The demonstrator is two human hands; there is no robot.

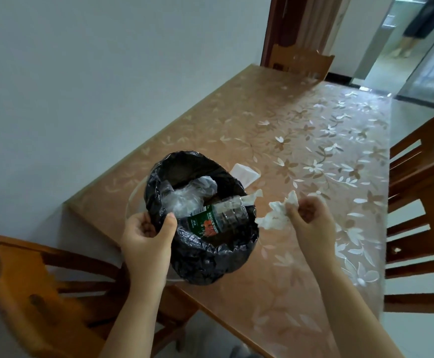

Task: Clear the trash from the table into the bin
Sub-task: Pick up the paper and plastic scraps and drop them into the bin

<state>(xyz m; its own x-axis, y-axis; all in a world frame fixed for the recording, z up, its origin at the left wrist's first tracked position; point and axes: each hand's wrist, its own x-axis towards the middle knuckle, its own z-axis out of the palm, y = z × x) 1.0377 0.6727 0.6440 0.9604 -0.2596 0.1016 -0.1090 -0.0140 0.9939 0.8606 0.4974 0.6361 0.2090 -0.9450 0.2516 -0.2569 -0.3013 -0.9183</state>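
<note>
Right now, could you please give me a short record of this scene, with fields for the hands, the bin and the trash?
left hand: grips the rim of the bin, on its black liner
right hand: shut on a crumpled tissue, beside the bin, above the table
bin contents: plastic bottle with green label, clear plastic bag
trash on table: white wrapper behind the bin
bin position: at the table's near corner; whether it rests on the table cannot be told

Home dining room: table (pixel 301 140) under floral plastic cover, set against plain wall (pixel 94 73); three wooden chairs (pixel 422 202) around it; wooden door frame (pixel 288 27); glass sliding door (pixel 430 68) beyond.
</note>
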